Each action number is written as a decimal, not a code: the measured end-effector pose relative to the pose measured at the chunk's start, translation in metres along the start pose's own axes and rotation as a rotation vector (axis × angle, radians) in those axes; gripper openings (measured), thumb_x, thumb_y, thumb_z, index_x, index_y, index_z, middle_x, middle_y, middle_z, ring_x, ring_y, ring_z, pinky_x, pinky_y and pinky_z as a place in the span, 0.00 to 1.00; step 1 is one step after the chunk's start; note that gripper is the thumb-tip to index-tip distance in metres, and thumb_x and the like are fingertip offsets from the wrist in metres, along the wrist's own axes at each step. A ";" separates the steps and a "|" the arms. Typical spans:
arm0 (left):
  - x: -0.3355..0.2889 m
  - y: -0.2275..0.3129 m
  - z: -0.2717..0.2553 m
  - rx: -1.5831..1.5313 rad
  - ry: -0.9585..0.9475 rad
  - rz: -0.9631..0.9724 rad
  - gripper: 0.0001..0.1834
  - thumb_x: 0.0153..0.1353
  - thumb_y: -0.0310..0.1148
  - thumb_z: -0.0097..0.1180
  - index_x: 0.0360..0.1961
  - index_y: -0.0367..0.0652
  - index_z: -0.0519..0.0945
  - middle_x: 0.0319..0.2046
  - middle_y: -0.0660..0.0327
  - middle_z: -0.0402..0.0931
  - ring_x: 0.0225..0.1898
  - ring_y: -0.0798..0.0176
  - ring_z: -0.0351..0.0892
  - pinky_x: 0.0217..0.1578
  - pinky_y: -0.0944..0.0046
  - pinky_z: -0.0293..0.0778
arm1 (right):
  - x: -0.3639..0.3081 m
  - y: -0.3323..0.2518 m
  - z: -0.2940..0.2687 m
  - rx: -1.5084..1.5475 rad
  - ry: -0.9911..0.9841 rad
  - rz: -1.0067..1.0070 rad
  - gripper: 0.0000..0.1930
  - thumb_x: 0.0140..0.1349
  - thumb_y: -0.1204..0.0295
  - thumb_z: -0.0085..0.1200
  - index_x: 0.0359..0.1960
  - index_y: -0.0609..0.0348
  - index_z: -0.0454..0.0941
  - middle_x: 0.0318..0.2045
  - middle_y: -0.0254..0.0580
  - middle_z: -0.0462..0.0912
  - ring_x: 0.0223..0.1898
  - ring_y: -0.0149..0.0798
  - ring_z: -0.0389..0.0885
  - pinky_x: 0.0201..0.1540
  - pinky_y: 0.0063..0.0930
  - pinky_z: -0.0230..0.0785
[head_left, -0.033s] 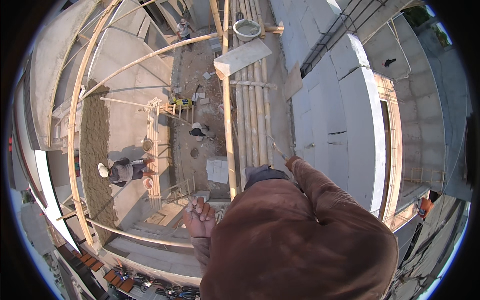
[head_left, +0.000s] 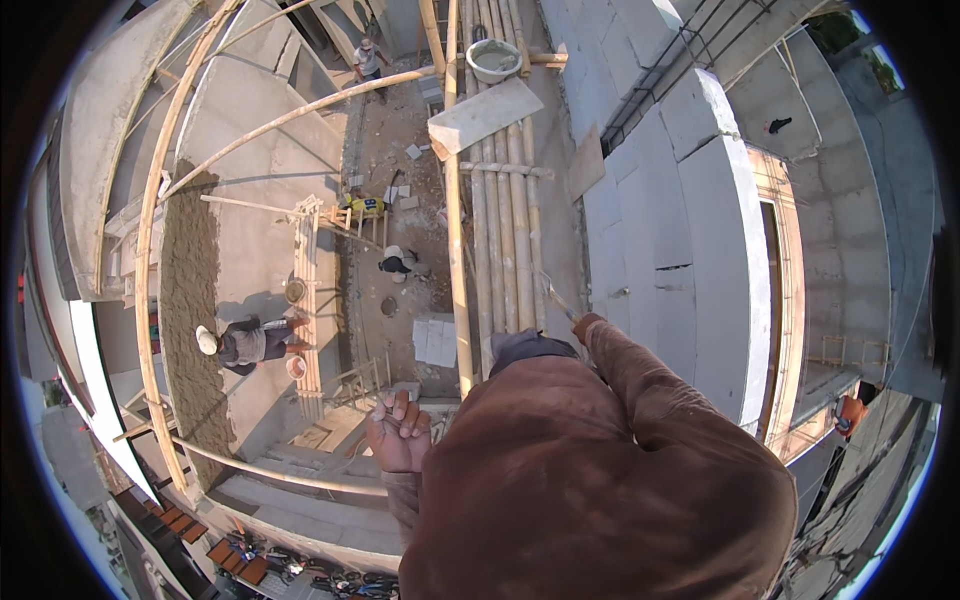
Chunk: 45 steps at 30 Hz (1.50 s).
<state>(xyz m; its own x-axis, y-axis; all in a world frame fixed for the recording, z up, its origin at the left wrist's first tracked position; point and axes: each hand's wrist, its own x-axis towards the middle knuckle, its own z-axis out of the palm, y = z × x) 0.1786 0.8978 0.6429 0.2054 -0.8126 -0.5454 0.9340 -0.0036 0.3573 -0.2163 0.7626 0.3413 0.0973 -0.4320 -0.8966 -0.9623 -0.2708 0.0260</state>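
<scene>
The likeliest trouble is a dropped tool: if the right hand (head_left: 583, 323) loosened, the slim trowel-like tool (head_left: 562, 305) could slip between the bamboo poles (head_left: 505, 230) and fall toward the ground below. A misplaced step could be worse, since the round poles, running forward from between the hands, may roll or give underfoot, and the drop is open beside the left hand (head_left: 400, 432). The pale slab (head_left: 487, 115), well ahead of both hands and reaching past the upright pole (head_left: 457, 250), could tip if knocked, perhaps taking the white bucket (head_left: 494, 62) of grey mix just beyond it. A co-worker (head_left: 250, 340) with a pale hat stands lower down, to the left of the left hand.

The tool lies in the right hand, its handle gripped and its thin end pointing forward, near the poles and short of the block wall (head_left: 660, 250) on that hand's right. Sleeve and angle hide most of this grip. The left hand is raised, well apart from the tool, fingers partly curled; whether they pinch anything, I cannot tell.
</scene>
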 end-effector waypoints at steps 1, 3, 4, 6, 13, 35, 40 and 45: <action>0.006 0.003 0.001 -0.010 0.013 0.016 0.06 0.66 0.36 0.47 0.35 0.47 0.71 0.25 0.69 0.61 0.21 0.74 0.58 0.23 0.71 0.59 | -0.007 -0.007 -0.004 0.072 -0.020 0.029 0.22 0.66 0.50 0.49 0.52 0.50 0.82 0.48 0.48 0.83 0.53 0.51 0.81 0.54 0.45 0.73; 0.008 0.016 -0.001 0.005 0.036 0.077 0.07 0.67 0.37 0.48 0.35 0.47 0.71 0.27 0.68 0.61 0.22 0.74 0.59 0.24 0.71 0.59 | -0.026 -0.042 -0.026 0.233 -0.078 0.104 0.21 0.67 0.55 0.48 0.56 0.49 0.79 0.51 0.47 0.82 0.55 0.49 0.80 0.57 0.43 0.72; 0.005 0.018 -0.001 -0.002 0.051 0.107 0.07 0.67 0.37 0.48 0.35 0.47 0.71 0.27 0.68 0.61 0.22 0.73 0.59 0.24 0.71 0.60 | -0.038 -0.055 -0.036 0.312 -0.121 0.169 0.21 0.67 0.58 0.48 0.58 0.48 0.78 0.53 0.46 0.81 0.56 0.48 0.79 0.59 0.43 0.71; 0.037 -0.025 0.025 -0.122 -0.100 -0.094 0.08 0.69 0.38 0.47 0.36 0.46 0.71 0.27 0.68 0.60 0.22 0.74 0.58 0.24 0.71 0.59 | -0.025 0.078 0.021 0.133 -0.067 0.251 0.22 0.67 0.53 0.49 0.55 0.50 0.80 0.52 0.47 0.82 0.55 0.49 0.80 0.58 0.43 0.71; 0.056 -0.008 0.019 -0.001 -0.129 -0.165 0.10 0.75 0.41 0.43 0.40 0.47 0.70 0.23 0.71 0.56 0.19 0.76 0.53 0.23 0.73 0.56 | -0.055 0.034 0.015 0.691 -0.017 0.362 0.25 0.58 0.52 0.59 0.46 0.63 0.83 0.44 0.57 0.85 0.48 0.52 0.84 0.51 0.45 0.74; 0.343 -0.042 0.134 0.554 -0.003 -0.480 0.14 0.69 0.45 0.55 0.39 0.46 0.74 0.23 0.73 0.61 0.18 0.77 0.55 0.21 0.71 0.56 | 0.013 0.098 -0.132 0.641 0.062 0.368 0.28 0.63 0.47 0.52 0.45 0.65 0.82 0.32 0.56 0.85 0.40 0.56 0.85 0.44 0.45 0.75; 0.402 -0.066 0.175 0.714 -0.033 -0.582 0.10 0.69 0.43 0.56 0.39 0.49 0.75 0.29 0.72 0.69 0.20 0.78 0.56 0.23 0.72 0.57 | 0.032 0.118 -0.190 1.118 0.369 0.421 0.22 0.64 0.54 0.55 0.32 0.66 0.76 0.19 0.44 0.79 0.18 0.39 0.78 0.26 0.37 0.71; 0.442 -0.092 0.188 0.816 -0.031 -0.624 0.10 0.68 0.41 0.58 0.40 0.47 0.76 0.29 0.73 0.69 0.20 0.78 0.55 0.24 0.72 0.57 | 0.030 0.130 -0.248 1.121 0.229 0.442 0.28 0.63 0.51 0.53 0.44 0.71 0.77 0.41 0.63 0.82 0.47 0.59 0.80 0.51 0.48 0.70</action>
<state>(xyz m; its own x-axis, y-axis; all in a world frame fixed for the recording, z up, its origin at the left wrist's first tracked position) 0.1287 0.4299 0.5117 -0.2671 -0.5444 -0.7952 0.3858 -0.8166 0.4294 -0.2761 0.5013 0.4277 -0.3598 -0.4709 -0.8055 -0.5988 0.7786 -0.1877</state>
